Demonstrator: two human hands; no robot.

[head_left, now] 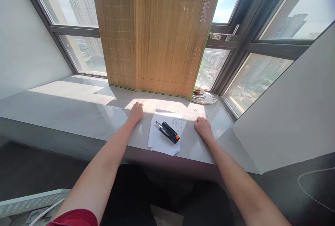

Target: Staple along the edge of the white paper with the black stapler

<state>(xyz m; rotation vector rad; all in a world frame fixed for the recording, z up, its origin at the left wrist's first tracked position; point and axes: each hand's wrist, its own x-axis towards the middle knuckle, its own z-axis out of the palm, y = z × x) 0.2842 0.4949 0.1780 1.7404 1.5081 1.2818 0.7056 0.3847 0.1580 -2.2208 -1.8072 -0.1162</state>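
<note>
A black stapler with an orange end (169,132) lies on a small stack of white paper (164,138) on a grey window sill (78,107). My left hand (136,111) rests on the sill just left of the paper, its fingers curled under. My right hand (202,126) rests on the sill to the right of the paper, fingers curled into a loose fist. Neither hand touches the stapler or the paper. What, if anything, sits inside the curled fingers is hidden.
A bamboo blind (154,34) hangs down to the sill behind the paper. Stacked round dishes (202,96) sit at the back right by the window. A few loose staples (195,110) lie near them. A white wall panel (288,114) closes off the right.
</note>
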